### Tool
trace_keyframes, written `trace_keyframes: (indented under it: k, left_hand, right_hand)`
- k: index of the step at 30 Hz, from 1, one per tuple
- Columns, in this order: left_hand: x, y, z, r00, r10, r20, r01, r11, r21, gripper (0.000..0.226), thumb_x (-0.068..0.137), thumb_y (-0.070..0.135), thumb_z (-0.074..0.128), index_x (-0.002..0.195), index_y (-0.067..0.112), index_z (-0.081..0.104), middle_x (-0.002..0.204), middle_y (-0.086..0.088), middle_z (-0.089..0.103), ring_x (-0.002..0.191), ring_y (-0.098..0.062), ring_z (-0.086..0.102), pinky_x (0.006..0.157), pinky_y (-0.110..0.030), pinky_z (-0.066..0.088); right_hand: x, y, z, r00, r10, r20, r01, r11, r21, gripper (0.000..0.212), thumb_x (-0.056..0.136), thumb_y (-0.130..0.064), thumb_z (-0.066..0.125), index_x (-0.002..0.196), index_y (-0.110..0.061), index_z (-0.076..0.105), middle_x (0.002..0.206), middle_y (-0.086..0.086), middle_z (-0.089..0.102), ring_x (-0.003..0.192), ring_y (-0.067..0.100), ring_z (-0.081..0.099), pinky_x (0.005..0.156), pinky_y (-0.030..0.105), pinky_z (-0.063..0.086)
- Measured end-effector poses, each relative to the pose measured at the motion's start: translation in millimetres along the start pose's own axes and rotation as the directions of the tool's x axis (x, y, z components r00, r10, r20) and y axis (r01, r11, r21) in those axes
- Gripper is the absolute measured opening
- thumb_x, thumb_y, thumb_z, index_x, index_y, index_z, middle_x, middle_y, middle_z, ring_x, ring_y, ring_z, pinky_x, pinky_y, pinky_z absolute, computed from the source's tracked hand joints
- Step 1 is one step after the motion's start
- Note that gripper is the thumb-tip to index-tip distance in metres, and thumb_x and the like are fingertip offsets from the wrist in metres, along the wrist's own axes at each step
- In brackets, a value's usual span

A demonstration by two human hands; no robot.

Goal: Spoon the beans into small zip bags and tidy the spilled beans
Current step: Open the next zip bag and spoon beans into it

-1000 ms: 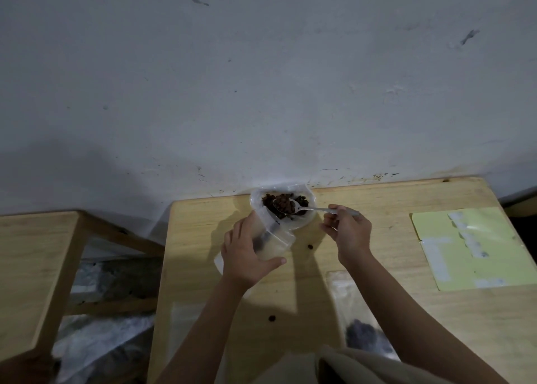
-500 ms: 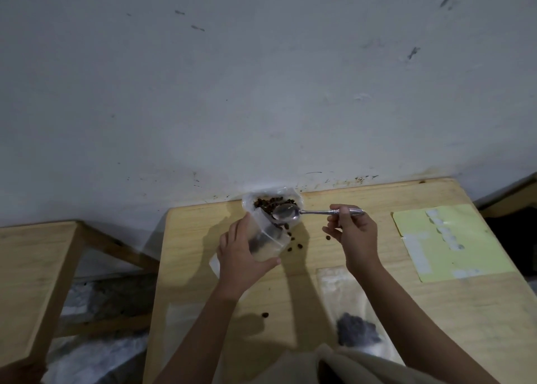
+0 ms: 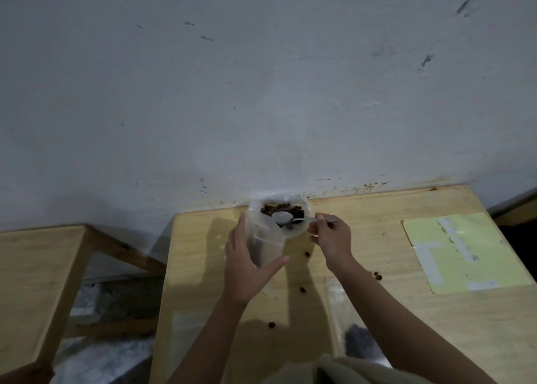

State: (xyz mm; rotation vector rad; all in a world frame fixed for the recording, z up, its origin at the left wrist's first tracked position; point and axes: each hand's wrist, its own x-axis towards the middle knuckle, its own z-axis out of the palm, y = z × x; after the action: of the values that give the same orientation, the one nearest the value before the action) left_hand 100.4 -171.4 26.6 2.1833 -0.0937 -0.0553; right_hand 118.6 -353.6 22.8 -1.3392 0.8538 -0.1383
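**Spoon going back for more beans**

The left hand (image 3: 247, 263) is gripping the small zip bag (image 3: 263, 242) upright near the table's (image 3: 406, 340) far edge. The right hand (image 3: 329, 238) is pinching the spoon (image 3: 290, 218), its bowl looking empty, over the beans (image 3: 280, 209) in their tub. Next probably calls for a level scoop; spilled beans (image 3: 303, 290) are waiting.
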Motion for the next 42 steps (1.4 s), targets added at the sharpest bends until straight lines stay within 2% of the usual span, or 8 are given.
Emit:
trace_keyframes:
  k: [4,7,12,17,22,31,37,42]
  left_hand:
    - [1,3,4,0.999,0.021,-0.039,-0.022,1.0,-0.019,0.114,0.055,0.059,0.081,0.144,0.041,0.013,0.136,0.025,0.024,0.124,0.001,0.026,0.093,-0.028,0.034]
    - [0,4,6,0.997,0.044,-0.071,-0.044,0.999,-0.007,0.113,0.053,0.063,0.078,0.145,0.03,0.021,0.135,0.019,0.028,0.122,0.002,0.027,0.093,-0.028,0.035]
    - [1,8,9,0.993,0.039,-0.114,-0.038,0.999,0.008,0.117,0.049,0.069,0.076,0.145,0.029,0.023,0.127,0.015,0.025,0.118,-0.004,0.029,0.094,-0.033,0.038]
    - [-3,18,11,0.995,0.004,-0.095,-0.007,1.0,-0.027,0.119,0.047,0.068,0.078,0.145,0.031,0.021,0.127,0.01,0.025,0.119,-0.007,0.03,0.092,-0.031,0.042]
    - [-14,29,5,1.0,0.008,-0.018,-0.011,0.991,-0.133,0.112,0.053,0.054,0.083,0.144,0.036,0.019,0.126,0.017,0.025,0.119,-0.005,0.034,0.089,-0.016,0.04]
    - [-33,52,-24,0.967,-0.016,-0.254,-0.055,0.961,-0.27,0.013,0.092,0.012,0.058,0.102,0.019,0.061,0.09,0.008,0.064,0.083,-0.001,0.061,0.07,-0.012,0.048]
    - [-46,65,-26,0.974,-0.005,-0.225,-0.073,0.94,-0.334,0.019,0.09,0.009,0.06,0.082,0.026,0.057,0.08,0.003,0.064,0.074,-0.01,0.061,0.064,-0.017,0.048]
    - [-54,66,-28,0.991,0.032,-0.126,-0.075,0.93,-0.359,0.014,0.091,0.012,0.06,0.08,0.021,0.056,0.079,-0.005,0.063,0.075,-0.024,0.062,0.067,-0.029,0.05]
  right_hand:
    - [12,5,-1,0.997,0.047,0.06,-0.044,0.997,-0.062,0.014,0.094,-0.021,0.054,0.102,-0.01,0.051,0.079,0.004,0.061,0.067,0.014,0.06,0.058,0.029,0.049]
    - [13,3,-6,0.999,0.031,-0.043,-0.041,0.969,-0.243,0.05,0.091,-0.026,0.058,0.133,-0.008,0.039,0.115,0.01,0.056,0.098,0.023,0.057,0.078,0.034,0.047]
    - [-23,-12,-15,0.85,-0.528,-0.001,0.478,0.771,-0.422,0.029,0.088,-0.026,0.059,0.113,-0.012,0.06,0.112,0.002,0.056,0.107,0.017,0.049,0.088,0.035,0.042]
    - [-54,-31,-18,0.819,-0.299,0.49,0.416,0.898,-0.146,0.005,0.084,-0.015,0.07,0.082,-0.01,0.069,0.075,-0.001,0.068,0.07,0.007,0.063,0.063,0.025,0.051]
    - [-60,-29,-20,0.836,-0.372,0.404,0.441,0.893,-0.091,0.009,0.083,-0.011,0.069,0.076,-0.016,0.068,0.073,0.01,0.069,0.072,0.024,0.065,0.07,0.036,0.054]
    - [-75,-34,-39,0.848,-0.402,0.344,0.47,0.871,-0.141,0.018,0.088,-0.012,0.063,0.073,-0.021,0.063,0.073,0.007,0.065,0.071,0.021,0.06,0.073,0.047,0.053]
    - [-95,-29,-51,0.833,-0.386,0.395,0.416,0.909,0.013,0.015,0.08,-0.011,0.072,0.079,0.001,0.064,0.074,0.012,0.061,0.071,0.022,0.054,0.07,0.04,0.048]
    - [-108,-25,-55,0.839,-0.385,0.385,0.412,0.911,0.012,0.006,0.081,-0.01,0.071,0.078,-0.016,0.071,0.073,0.008,0.066,0.071,0.019,0.06,0.071,0.041,0.053]
